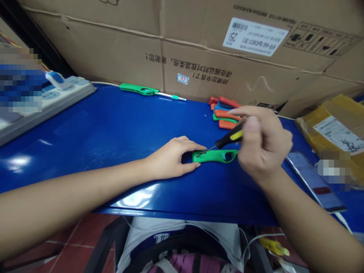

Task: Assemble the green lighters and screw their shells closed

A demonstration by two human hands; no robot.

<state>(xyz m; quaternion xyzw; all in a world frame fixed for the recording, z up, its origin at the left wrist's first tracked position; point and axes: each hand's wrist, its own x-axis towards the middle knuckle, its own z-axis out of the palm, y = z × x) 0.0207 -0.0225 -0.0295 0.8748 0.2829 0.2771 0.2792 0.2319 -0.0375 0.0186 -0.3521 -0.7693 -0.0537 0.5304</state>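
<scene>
A green utility lighter (213, 156) lies flat on the blue table, its trigger opening toward the right. My left hand (173, 157) pinches its left end between thumb and fingers. In my right hand (263, 140) is a screwdriver (229, 138) with a black and yellow handle, held at a slant. Its thin shaft points down to the left, and the tip meets a dark slot near the lighter's left end. Whether the tip is inside the slot I cannot tell. My right hand is slightly blurred and hides the lighter's right end.
A second green lighter (150, 91) with a metal tube lies by the large cardboard box (119, 49). Several red, orange, blue and green lighter bodies (226, 113) are piled behind my right hand. A phone (315, 182) and yellow package (338, 125) lie right; a power strip (71, 91) is left.
</scene>
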